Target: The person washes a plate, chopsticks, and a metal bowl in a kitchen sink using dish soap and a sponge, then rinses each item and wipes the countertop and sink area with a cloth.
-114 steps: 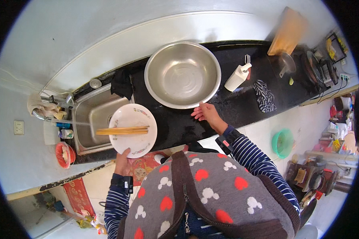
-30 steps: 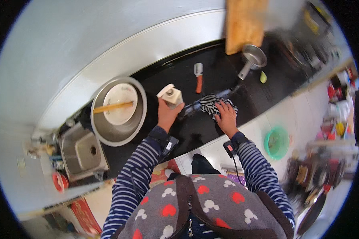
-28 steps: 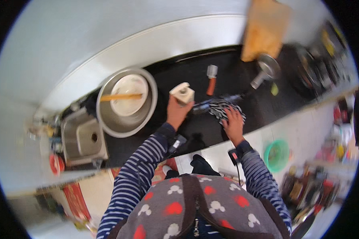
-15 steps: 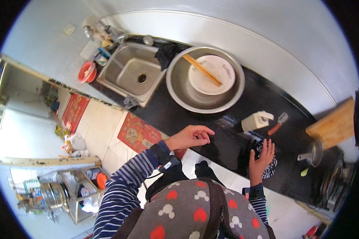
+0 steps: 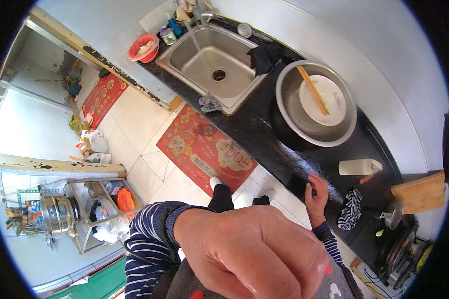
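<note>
My left hand is raised very close to the camera, above my grey apron. Its fingers are bent and pressed together; their tips and anything inside them are hidden. At the counter's near edge, my right hand is open over the wet black surface, fingers a little curled and nothing held. A black-and-white striped cloth lies crumpled to its right, apart from it. Beyond stands a cream pump bottle, with an orange-brown handle partly hidden beside it.
A steel basin holds a white bowl with chopsticks across it. Water runs into the sink, which has a black cloth at its edge. A wooden board leans at right; a red mat covers some floor.
My left hand has risen from over the counter toward the camera. My right hand has come off the striped cloth and moved left. The view has shifted, showing more floor.
</note>
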A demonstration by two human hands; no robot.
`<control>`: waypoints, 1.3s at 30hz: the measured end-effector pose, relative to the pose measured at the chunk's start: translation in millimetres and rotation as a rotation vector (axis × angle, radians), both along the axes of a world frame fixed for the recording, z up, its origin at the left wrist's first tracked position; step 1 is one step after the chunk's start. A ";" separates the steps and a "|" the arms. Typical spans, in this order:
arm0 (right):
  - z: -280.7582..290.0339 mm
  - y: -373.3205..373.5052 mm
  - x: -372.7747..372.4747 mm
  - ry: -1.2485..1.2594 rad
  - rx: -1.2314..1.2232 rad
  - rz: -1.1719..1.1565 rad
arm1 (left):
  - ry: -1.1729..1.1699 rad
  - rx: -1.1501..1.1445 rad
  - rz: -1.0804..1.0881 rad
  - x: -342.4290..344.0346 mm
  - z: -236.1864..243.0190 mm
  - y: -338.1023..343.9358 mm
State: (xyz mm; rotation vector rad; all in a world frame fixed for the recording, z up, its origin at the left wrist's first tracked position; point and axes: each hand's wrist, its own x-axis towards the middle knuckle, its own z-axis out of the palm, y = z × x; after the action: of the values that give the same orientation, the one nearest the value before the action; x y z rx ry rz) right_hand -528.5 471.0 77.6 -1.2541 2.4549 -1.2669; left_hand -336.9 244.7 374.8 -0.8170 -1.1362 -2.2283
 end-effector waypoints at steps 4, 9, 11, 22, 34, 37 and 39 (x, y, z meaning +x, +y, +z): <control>10.3 -70.3 45.8 0.000 0.014 0.131 | 0.157 -0.140 -0.078 37.6 -24.1 -53.1; 8.8 -143.2 97.1 -0.057 0.003 0.077 | 0.086 -0.363 -0.044 96.2 -27.6 -125.0; 6.3 -164.8 112.7 -0.014 -0.003 0.088 | -0.045 -0.496 -0.069 115.0 -25.5 -165.2; -37.5 -285.9 104.3 -0.104 0.037 -0.094 | -0.465 -0.424 -0.028 128.0 -69.1 -347.3; -69.4 -388.7 64.9 -0.415 0.117 -0.448 | -0.232 0.008 0.217 -8.6 -108.4 -477.1; -77.2 -391.0 61.6 -0.467 0.131 -0.550 | -0.349 0.015 0.318 -35.7 -109.4 -493.6; -80.7 -390.6 60.1 -0.460 0.171 -0.558 | -0.518 0.064 0.751 -50.4 -102.9 -473.9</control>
State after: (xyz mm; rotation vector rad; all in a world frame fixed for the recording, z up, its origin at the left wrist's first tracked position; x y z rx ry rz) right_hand -468.4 80.4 -3.1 -0.1902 2.5480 -1.2286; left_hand -387.3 -229.2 271.9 0.2358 -1.3025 -1.8269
